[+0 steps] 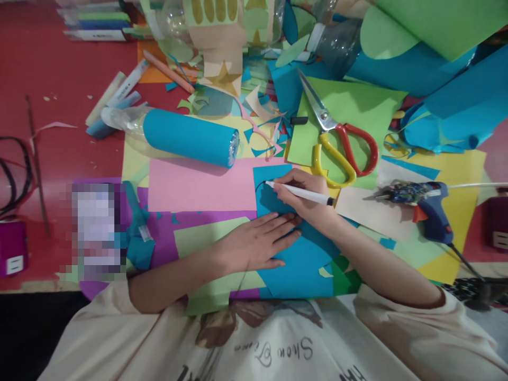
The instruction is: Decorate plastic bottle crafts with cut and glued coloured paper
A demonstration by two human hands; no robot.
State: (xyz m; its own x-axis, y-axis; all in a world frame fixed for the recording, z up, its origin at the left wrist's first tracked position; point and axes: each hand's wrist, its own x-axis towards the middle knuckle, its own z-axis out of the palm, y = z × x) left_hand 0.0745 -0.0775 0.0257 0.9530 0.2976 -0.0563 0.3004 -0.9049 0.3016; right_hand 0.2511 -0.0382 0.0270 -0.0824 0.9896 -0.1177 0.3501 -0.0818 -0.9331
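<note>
My right hand [304, 198] grips a white marker [305, 193], its tip touching the upper left of a blue paper sheet [297, 270]. A short curved dark line shows on the paper at the tip. Flat on the same sheet rests my left hand [257, 241], fingers stretched out and holding nothing. Just left of the blue sheet lies a pink paper [198, 190]. Above it, a clear plastic bottle wrapped in blue paper [190, 136] lies on its side. Scissors with red and yellow handles [331, 127] lie beyond my right hand, on green paper [357, 100].
A blue glue gun [432, 206] with a cord lies at the right. Several markers [115, 95] sit at the upper left, near paper scraps [262, 116]. A pixelated phone-like object [97, 227] is at the left. More bottles and rolled blue paper [456, 106] crowd the back.
</note>
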